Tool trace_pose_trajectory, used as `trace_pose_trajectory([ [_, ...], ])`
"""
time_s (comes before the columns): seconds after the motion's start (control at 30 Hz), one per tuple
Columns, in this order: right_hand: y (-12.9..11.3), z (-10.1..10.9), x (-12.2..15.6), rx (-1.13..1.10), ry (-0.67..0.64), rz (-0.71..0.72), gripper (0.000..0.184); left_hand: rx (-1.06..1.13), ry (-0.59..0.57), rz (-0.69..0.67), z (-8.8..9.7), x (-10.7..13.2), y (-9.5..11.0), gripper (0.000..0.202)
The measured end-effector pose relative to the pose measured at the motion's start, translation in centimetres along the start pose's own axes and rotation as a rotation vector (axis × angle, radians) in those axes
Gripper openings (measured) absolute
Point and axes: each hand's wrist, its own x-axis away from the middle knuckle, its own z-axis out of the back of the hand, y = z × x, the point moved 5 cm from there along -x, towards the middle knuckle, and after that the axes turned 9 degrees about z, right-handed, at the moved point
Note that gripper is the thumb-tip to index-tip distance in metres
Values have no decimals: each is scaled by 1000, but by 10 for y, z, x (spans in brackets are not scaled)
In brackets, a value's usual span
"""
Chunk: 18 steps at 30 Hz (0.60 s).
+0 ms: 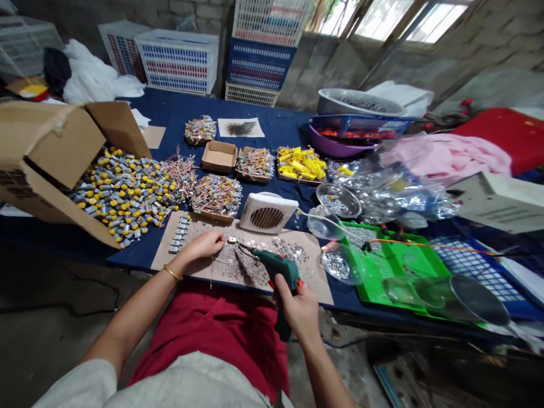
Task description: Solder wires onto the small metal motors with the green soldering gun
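Observation:
My right hand (297,309) is wrapped round a green and black soldering gun (278,269) with a red trigger. Its narrow tip points left, close to a small motor (232,240) with a pale end. My left hand (208,243) is closed in a pinch just left of that motor. Thin wires (212,269) hang beneath the left fingers; the exact grip between the fingertips is hidden. Further left, a row of small motors (179,233) lies on the brown board (164,255). A white fan (268,212) with a dusty grille stands right behind the work spot.
An open carton (55,153) spills many yellow-ended motors (127,192) at left. Behind the board are trays of wired parts (216,195) and yellow pieces (301,163). Clear bowls (340,263), a green basket (403,266) and a metal scoop (471,297) occupy the right side.

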Motion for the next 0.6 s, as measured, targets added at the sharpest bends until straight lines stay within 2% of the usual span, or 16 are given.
trace_pose_trajectory([
  [0.23, 7, -22, -1, 69, 31, 107, 44, 95, 15, 105, -9, -10, -2, 14],
  [0.43, 4, -26, 2, 62, 41, 158, 39, 79, 49, 165, -7, -10, 2, 14],
  [0.6, 1, -28, -2, 63, 17, 171, 40, 51, 31, 202, -9, -10, 4, 15],
])
